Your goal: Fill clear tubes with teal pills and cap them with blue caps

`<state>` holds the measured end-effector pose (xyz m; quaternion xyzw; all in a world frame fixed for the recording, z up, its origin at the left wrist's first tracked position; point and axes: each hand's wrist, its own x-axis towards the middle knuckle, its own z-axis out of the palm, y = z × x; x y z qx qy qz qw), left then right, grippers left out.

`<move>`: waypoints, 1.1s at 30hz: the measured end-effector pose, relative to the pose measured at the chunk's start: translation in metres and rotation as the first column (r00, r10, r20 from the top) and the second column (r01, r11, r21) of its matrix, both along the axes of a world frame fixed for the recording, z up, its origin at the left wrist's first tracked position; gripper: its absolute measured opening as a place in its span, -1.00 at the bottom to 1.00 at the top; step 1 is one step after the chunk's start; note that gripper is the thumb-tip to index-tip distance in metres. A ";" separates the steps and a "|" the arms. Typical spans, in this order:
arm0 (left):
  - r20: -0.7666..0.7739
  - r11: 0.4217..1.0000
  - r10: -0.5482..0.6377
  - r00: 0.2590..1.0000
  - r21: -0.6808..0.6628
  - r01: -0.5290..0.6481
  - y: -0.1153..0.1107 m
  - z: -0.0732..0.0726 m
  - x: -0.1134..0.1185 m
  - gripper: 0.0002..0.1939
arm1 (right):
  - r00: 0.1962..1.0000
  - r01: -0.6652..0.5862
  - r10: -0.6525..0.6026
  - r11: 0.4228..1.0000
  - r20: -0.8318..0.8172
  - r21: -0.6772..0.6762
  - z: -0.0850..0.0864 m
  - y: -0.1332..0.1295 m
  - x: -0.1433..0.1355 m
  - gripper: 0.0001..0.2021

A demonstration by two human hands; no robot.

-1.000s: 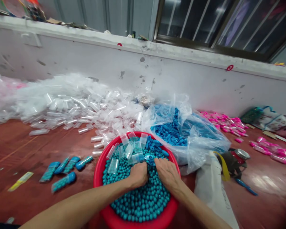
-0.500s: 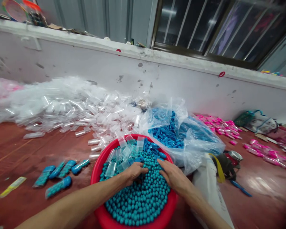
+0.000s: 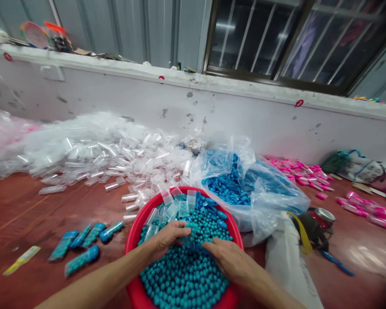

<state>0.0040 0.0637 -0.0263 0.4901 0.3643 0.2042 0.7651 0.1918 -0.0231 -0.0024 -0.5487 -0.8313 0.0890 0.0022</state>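
Teal beads fill a red basin, with clear plastic tubes and blue caps along its far rim. Over the beads, my left hand has its thumb and fingers closed at a clear tube with teal beads. Lower and to the right, my right hand has bent fingers at the blurred lower end of that tube; whether they grip anything is hidden. Several filled tubes with blue caps lie on the red surface left of the basin.
Clear empty tubes are heaped along the wall. A plastic bag of blue caps sits behind the basin, with pink pieces farther right. A white sack and a red jar stand at the right.
My left hand has moved slightly left, and a tube with beads now shows beside its fingers. My right hand has come lower and closer in. The view has shifted a little.
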 end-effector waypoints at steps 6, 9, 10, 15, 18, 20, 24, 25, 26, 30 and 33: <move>-0.090 0.989 0.102 0.991 0.113 -0.091 -0.016 0.007 -0.021 -0.78 | 0.994 0.000 -0.015 0.991 0.113 0.132 0.011 0.006 -0.022 -0.84; -0.042 0.983 0.103 0.994 0.157 -0.096 -0.023 0.006 -0.026 -0.75 | 0.970 0.042 -0.078 0.987 0.232 0.158 0.006 0.011 -0.039 -0.79; -0.019 0.983 0.108 0.994 0.151 -0.103 -0.025 0.006 -0.027 -0.74 | 0.966 0.028 -0.069 0.986 0.249 0.167 0.004 0.014 -0.045 -0.78; 0.108 0.992 0.097 0.989 0.071 -0.105 -0.027 0.007 -0.031 -0.70 | 0.966 -0.129 0.060 0.953 0.250 0.273 -0.015 0.032 -0.060 -0.85; 0.107 0.992 0.107 0.989 0.057 -0.114 -0.025 0.005 -0.033 -0.72 | 0.961 -0.155 0.095 0.964 0.260 0.218 -0.025 0.040 -0.053 -0.84; 0.075 0.992 0.107 0.991 0.064 -0.112 -0.024 0.003 -0.033 -0.72 | 0.960 -0.114 0.067 0.981 0.272 0.158 -0.026 0.043 -0.045 -0.84; -0.102 0.997 0.048 0.994 0.064 -0.041 -0.024 -0.002 -0.032 -0.75 | 0.992 0.121 -0.125 0.986 0.027 0.113 -0.011 0.044 -0.036 -0.94; -0.133 0.997 0.037 0.990 0.074 -0.028 -0.025 -0.003 -0.032 -0.77 | 0.982 0.162 -0.154 0.984 -0.111 0.074 -0.005 0.043 -0.037 -0.92; -0.146 0.995 0.035 0.989 0.095 -0.021 -0.025 -0.004 -0.032 -0.78 | 0.956 0.174 -0.164 0.985 -0.244 0.016 0.000 0.042 -0.039 -0.89; -0.129 0.980 0.046 0.991 0.197 -0.020 -0.026 -0.006 -0.033 -0.85 | 0.879 0.069 -0.131 0.986 -0.459 -0.149 0.010 0.037 -0.045 -0.82; -0.114 0.984 0.037 0.993 0.179 -0.016 -0.025 -0.005 -0.034 -0.83 | 0.914 0.073 -0.121 0.988 -0.387 -0.138 0.010 0.032 -0.039 -0.78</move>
